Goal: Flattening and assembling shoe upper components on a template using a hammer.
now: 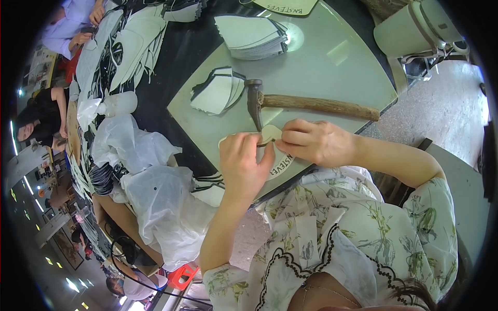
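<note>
Both hands pinch a cream, flat, insole-shaped piece [270,132] with dark print, close to the near edge of the pale board. My left hand [244,159] has its thumb and fingers closed at the piece's left side. From the right, my right hand [315,141] presses its fingertips together at the edge, where a thin dark line shows. Whatever lies between the fingertips is too small to make out. Just beyond my hands lies a hammer [321,105] with a wooden handle; its dark metal head points toward the piece.
White cut pieces with dark edges form a larger stack [249,36] and a smaller stack [215,96] on the pale board [332,67]. Crumpled plastic bags [166,197] lie left. A pale container [415,31] stands far right. Other people work along the left.
</note>
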Demonstrator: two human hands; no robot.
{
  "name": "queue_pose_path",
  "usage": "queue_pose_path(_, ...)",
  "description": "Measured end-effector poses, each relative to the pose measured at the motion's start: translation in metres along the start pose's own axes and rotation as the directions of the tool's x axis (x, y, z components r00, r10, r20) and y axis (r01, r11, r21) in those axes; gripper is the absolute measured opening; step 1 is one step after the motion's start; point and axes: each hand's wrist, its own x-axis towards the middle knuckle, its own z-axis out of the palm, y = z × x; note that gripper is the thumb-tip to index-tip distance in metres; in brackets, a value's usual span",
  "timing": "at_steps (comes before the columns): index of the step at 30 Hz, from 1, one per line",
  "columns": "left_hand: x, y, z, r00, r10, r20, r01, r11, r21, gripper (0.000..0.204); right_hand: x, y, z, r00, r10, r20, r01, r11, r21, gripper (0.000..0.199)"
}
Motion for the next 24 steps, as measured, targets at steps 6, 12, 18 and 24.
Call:
queue_pose_path(6,-0.006,-0.005,0.007,0.998,-0.049,-0.045,0.048,0.999,-0.023,0.015,0.004,0.000,-0.003,0.999,-0.004,0.035,0.005,1.000,-0.018,0.033)
queue_pose_path(12,-0.035,-0.001,0.007,0.986,0.157,-0.053,-0.155,0.987,0.053,0.025,0.011,-0.003,-0.007,0.996,-0.012,0.087,0.019,0.997,-0.076,0.032)
queue_pose_path(18,-0.040,-0.010,0.006,0.977,0.212,0.001,-0.212,0.974,0.085,0.036,0.021,-0.010,-0.008,0.996,0.047,0.082,-0.037,0.992,-0.120,0.032)
queue_pose_path(24,-0.038,-0.011,0.003,0.971,0.238,0.038,-0.241,0.966,0.094,0.037,0.017,-0.016,-0.004,0.986,0.159,0.053,-0.152,0.982,-0.112,0.043)
